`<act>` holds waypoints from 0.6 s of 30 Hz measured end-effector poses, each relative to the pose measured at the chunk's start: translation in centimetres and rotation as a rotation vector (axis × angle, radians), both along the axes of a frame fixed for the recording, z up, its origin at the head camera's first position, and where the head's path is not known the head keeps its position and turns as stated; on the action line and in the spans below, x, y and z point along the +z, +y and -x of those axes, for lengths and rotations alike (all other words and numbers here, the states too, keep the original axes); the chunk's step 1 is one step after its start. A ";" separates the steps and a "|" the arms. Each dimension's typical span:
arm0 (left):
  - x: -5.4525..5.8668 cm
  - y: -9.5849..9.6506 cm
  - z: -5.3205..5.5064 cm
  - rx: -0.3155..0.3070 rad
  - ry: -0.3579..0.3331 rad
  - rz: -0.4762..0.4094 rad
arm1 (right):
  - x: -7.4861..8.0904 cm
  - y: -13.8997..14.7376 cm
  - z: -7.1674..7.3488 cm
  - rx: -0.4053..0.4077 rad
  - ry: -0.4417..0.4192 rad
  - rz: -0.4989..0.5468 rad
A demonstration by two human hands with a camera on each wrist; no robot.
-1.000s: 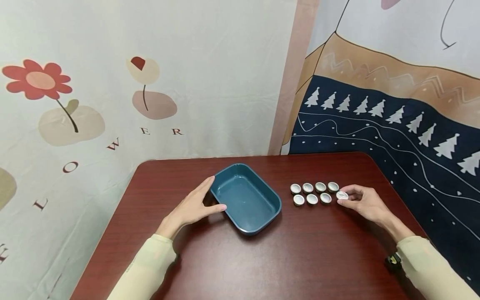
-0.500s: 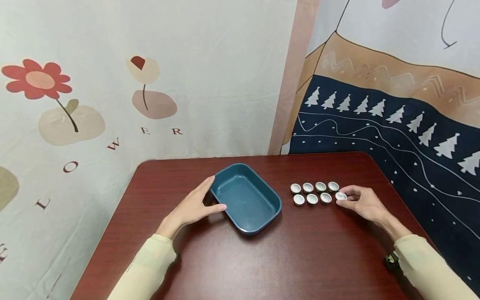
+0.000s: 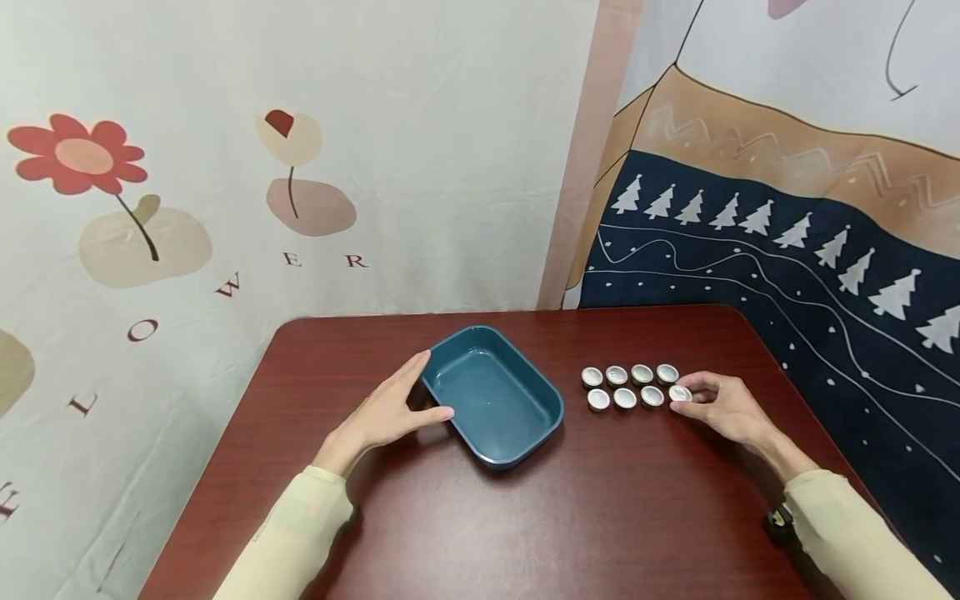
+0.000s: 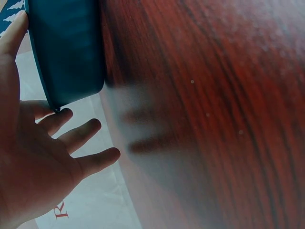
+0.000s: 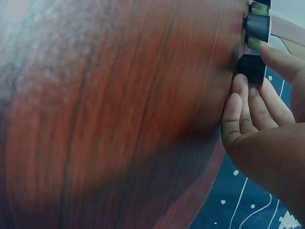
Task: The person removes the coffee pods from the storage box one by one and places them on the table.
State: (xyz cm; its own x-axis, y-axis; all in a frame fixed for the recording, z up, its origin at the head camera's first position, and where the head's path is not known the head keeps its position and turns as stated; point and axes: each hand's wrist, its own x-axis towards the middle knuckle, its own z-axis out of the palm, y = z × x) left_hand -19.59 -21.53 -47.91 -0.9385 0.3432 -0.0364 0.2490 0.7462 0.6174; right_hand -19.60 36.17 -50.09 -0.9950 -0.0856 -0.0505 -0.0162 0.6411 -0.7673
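A blue rectangular baking dish [image 3: 491, 404] sits on the table. My left hand [image 3: 381, 414] rests at its left side, thumb and fingertips touching the rim, fingers mostly straight. In the left wrist view the thumb and some fingertips meet the dish [image 4: 66, 52], while other fingers stand free. To the right, my right hand [image 3: 726, 406] pinches a coffee capsule [image 3: 680, 394], its silver lid facing up. From the right wrist its dark body [image 5: 251, 69] shows between thumb and fingers. It stands at the right end of the front row of capsules [image 3: 625, 399].
A back row of coffee capsules [image 3: 641, 374], lids up, lies just behind the front row. Some bodies are dark, some green. The reddish-brown table [image 3: 570, 517] runs back to a printed cloth [image 3: 450, 167], with a navy tree-patterned cloth [image 3: 750, 250] at the right.
My right hand has shifted slightly left with the capsule, bringing it closer to the front row. The left hand and the dish stay where they were.
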 end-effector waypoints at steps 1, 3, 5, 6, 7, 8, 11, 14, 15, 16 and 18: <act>0.0 0.0 0.0 -0.001 0.002 -0.001 | 0.0 0.0 0.0 -0.001 -0.001 -0.001; 0.0 0.0 0.0 -0.001 0.004 -0.003 | 0.0 0.0 0.0 -0.004 -0.004 -0.006; -0.1 0.0 0.1 -0.003 0.008 -0.001 | 0.0 0.0 0.0 -0.007 -0.006 -0.011; -0.1 0.0 0.1 -0.002 0.010 0.001 | 0.0 0.0 0.0 -0.008 -0.006 -0.013; -0.1 -0.1 0.1 -0.003 0.011 0.002 | 0.0 0.0 0.0 -0.009 -0.005 -0.013; -0.1 -0.1 0.1 -0.002 0.012 0.003 | 0.0 0.0 0.0 -0.009 -0.005 -0.014; -0.1 -0.1 0.1 -0.003 0.014 0.006 | 0.0 0.0 -0.1 -0.010 -0.003 -0.013; 0.0 -0.1 0.1 -0.004 0.015 0.003 | 0.0 -0.1 -0.1 -0.009 -0.004 -0.011; 0.0 -0.1 0.1 -0.004 0.015 0.002 | 0.0 -0.1 -0.1 -0.010 -0.004 -0.010; 0.0 -0.1 0.1 -0.004 0.015 0.002 | 0.0 -0.1 -0.1 -0.011 -0.005 -0.008; 0.0 -0.1 0.0 -0.003 0.013 0.004 | 0.0 -0.1 -0.1 -0.012 -0.006 -0.002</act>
State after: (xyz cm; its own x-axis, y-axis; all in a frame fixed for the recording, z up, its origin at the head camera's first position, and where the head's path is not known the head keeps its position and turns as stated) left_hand -19.63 -21.60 -47.96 -0.9378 0.3462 -0.0254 0.2596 0.7481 0.6107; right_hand -19.50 36.10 -50.06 -0.9957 -0.0736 -0.0563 -0.0042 0.6427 -0.7661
